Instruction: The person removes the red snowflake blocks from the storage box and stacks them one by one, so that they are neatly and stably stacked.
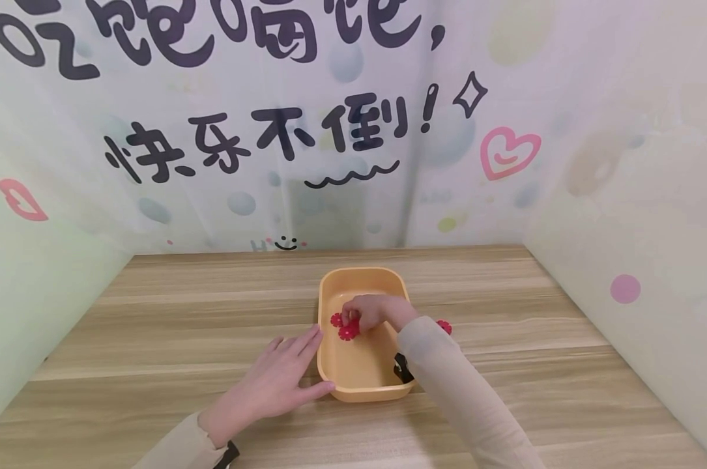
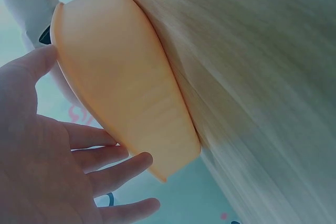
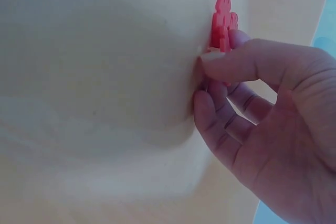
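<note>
A yellow-orange plastic tub [image 1: 361,392] stands on the wooden table. My right hand [image 1: 367,309] reaches inside it and pinches red snowflake discs [image 1: 347,332] between thumb and fingertips, low over the tub's floor. In the right wrist view the red snowflake discs [image 3: 223,22] are joined at angles and stick out past the thumb; the fingers hide part of them. My left hand [image 1: 277,378] lies along the tub's left side with fingers spread. In the left wrist view, the left hand's thumb and fingertips [image 2: 48,53] touch the rim of the tub [image 2: 115,72].
Another red snowflake disc [image 1: 444,327] shows to the right of the tub, partly behind the right sleeve [image 1: 464,391]. A black device [image 1: 403,369] sits under the right wrist. Behind the wooden table [image 1: 212,293] hangs a printed white curtain [image 1: 353,215], with pale panels on both sides.
</note>
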`<state>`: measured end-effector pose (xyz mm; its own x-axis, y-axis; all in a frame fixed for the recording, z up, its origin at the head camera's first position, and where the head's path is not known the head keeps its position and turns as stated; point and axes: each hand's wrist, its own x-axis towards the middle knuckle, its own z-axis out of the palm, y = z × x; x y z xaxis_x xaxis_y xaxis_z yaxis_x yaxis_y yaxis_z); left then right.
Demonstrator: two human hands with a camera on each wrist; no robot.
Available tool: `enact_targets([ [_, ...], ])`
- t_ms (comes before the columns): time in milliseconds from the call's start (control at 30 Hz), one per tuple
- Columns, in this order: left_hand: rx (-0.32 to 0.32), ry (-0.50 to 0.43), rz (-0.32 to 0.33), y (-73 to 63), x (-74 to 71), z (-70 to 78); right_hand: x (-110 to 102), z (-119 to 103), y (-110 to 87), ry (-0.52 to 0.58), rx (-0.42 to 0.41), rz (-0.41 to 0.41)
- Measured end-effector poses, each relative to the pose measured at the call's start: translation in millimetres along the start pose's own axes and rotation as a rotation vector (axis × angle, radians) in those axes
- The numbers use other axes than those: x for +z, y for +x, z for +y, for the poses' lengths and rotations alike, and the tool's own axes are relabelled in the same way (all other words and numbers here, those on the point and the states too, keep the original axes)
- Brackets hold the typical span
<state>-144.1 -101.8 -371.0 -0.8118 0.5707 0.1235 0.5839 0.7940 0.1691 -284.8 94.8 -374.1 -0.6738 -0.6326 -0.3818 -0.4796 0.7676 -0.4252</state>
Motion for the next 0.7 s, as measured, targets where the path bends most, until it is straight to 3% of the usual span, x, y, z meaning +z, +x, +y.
enact_targets([
  [267, 0.005, 0.006, 0.009, -0.6, 0.6, -0.1, -0.7, 1.6, -1.8, 0.036, 0.031, 0.014],
  [700, 0.008, 0.004, 0.014, -0.5, 0.8, -0.4, -0.9, 0.5, -3.1, 0.002, 0.027, 0.055],
])
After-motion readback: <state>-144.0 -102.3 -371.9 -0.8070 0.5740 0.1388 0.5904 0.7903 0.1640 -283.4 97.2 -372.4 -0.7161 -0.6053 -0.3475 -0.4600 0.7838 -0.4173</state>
